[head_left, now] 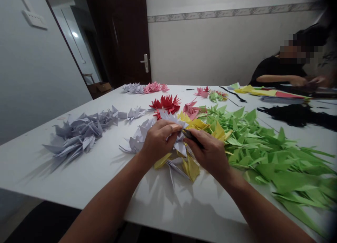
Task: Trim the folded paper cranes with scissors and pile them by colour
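My left hand (160, 139) is closed in a pinch at the table's middle, on what looks like a pale lilac folded-paper piece (181, 144). A peach-coloured band (176, 127) wraps one of its fingers. Meeting it from the right, my right hand (212, 153) grips a slim dark-handled tool (193, 138). The tool's tip is at the left fingertips, too small to make out. Around and under both hands lie more lilac folded pieces (140, 134) and yellow ones (191, 167). Beside my right hand spreads a large heap of green folded-paper pieces (263, 148).
On the white table (100, 186) a lilac paper pile (81, 130) lies left. Red pieces (167, 102) and pink pieces (154, 87) sit farther back. A black stringy bundle (300, 115) is at right. Across the table sits a person in black (273, 69), hands near coloured paper sheets (263, 92).
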`<state>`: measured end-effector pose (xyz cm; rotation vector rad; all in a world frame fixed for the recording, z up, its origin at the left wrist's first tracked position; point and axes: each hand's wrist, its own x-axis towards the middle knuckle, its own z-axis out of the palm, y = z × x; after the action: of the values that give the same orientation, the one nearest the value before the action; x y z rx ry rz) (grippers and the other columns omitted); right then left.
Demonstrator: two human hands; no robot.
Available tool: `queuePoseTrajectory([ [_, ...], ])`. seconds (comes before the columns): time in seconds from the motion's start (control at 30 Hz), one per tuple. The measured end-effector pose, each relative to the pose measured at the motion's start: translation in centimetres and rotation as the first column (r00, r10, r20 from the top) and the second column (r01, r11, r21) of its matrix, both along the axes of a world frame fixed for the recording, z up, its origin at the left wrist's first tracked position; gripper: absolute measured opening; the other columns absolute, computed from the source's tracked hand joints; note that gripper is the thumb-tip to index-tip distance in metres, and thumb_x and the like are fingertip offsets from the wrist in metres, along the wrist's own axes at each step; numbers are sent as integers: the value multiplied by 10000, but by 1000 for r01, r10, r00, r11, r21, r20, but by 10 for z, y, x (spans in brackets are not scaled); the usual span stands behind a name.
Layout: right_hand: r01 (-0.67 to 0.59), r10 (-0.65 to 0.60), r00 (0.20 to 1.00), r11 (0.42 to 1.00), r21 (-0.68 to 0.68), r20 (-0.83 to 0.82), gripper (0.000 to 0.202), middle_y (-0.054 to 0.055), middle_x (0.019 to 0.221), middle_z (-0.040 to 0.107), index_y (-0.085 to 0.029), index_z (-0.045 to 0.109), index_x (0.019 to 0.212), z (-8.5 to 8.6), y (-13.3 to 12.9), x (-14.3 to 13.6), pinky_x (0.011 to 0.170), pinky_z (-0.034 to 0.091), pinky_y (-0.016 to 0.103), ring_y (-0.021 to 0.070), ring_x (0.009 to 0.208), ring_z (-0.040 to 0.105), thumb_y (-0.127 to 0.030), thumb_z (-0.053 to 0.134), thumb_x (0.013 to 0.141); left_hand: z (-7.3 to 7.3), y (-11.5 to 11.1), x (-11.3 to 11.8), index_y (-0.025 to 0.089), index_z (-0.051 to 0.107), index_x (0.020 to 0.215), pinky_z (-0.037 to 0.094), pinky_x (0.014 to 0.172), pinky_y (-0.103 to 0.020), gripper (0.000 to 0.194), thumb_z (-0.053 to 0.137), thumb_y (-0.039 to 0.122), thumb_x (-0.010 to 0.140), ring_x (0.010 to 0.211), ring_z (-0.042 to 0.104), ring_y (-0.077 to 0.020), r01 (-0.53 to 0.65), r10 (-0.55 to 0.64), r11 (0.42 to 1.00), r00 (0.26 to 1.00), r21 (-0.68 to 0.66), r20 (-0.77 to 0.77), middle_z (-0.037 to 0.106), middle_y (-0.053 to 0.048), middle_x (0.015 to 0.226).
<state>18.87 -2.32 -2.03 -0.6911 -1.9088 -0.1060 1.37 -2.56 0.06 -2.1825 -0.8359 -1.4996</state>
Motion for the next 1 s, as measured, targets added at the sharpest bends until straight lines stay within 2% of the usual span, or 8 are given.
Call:
queuePoseTrajectory([
  [0.27, 2, -2, 1000, 1000, -1, 25, 148, 80, 867, 713, -179, 625, 1004, 1, 0, 1, 701, 520, 293, 195, 783, 677, -236, 547, 891, 0, 0, 1, 143, 660, 876, 557, 721, -277, 113, 587, 98, 803, 791, 644, -147, -1, 1, 1000, 1000, 7, -8, 696, -72, 834],
  [0.53, -10, 10, 1000, 1000, -23, 17, 149, 80, 862, 716, -178, 637, 991, 0, 1, 0, 701, 512, 288, 195, 781, 678, -230, 533, 897, -1, 0, -1, 171, 659, 869, 545, 745, -285, 119, 572, 117, 809, 796, 637, -147, -18, 18, 1000, 1000, -13, -13, 695, -53, 828],
  [0.6, -22, 21, 1000, 999, -36, -16, 145, 72, 863, 715, -187, 636, 991, 1, 1, 0, 703, 515, 284, 191, 784, 676, -231, 542, 890, -3, 1, 0, 178, 656, 921, 543, 724, -264, 166, 568, 108, 798, 796, 637, -140, 6, -3, 997, 999, -73, 41, 694, -49, 851],
  [0.67, -38, 33, 997, 998, -59, -76, 144, 61, 852, 711, -192, 635, 992, 2, 0, 0, 698, 518, 277, 183, 770, 671, -237, 559, 878, -5, 1, 2, 193, 623, 1056, 537, 676, -231, 295, 569, 101, 782, 766, 633, -122, 80, -44, 981, 979, -179, 200, 688, -43, 902],
  [0.73, -49, 38, 991, 995, -85, -129, 151, 61, 852, 708, -187, 636, 990, 4, -1, 1, 689, 523, 276, 177, 750, 668, -246, 578, 865, -5, 1, 5, 214, 566, 1169, 528, 617, -211, 406, 584, 124, 774, 692, 620, -101, 237, -90, 926, 895, -294, 438, 676, -29, 911],
  [0.83, -85, 65, 984, 990, -115, -169, 157, 66, 852, 709, -173, 640, 985, 6, -2, 2, 673, 529, 277, 172, 731, 666, -245, 586, 856, 1, 0, 10, 207, 597, 1082, 533, 579, -214, 330, 631, 202, 754, 598, 606, -83, 508, -82, 780, 661, -365, 746, 666, -5, 857],
  [0.93, -151, 128, 973, 982, -109, -190, 158, 60, 846, 708, -174, 638, 992, 8, -5, 2, 660, 530, 274, 165, 721, 663, -237, 583, 857, 9, -2, 12, 182, 611, 925, 525, 551, -195, 245, 692, 252, 704, 585, 634, -88, 680, 20, 647, 439, -346, 898, 657, 12, 785],
  [1.0, -178, 157, 970, 979, -97, -188, 166, 60, 860, 709, -178, 634, 1007, 8, -7, 2, 666, 531, 273, 164, 734, 666, -232, 578, 860, 12, -3, 11, 173, 598, 887, 501, 516, -172, 263, 722, 273, 678, 584, 648, -97, 755, 81, 561, 358, -339, 930, 639, 25, 713],
])
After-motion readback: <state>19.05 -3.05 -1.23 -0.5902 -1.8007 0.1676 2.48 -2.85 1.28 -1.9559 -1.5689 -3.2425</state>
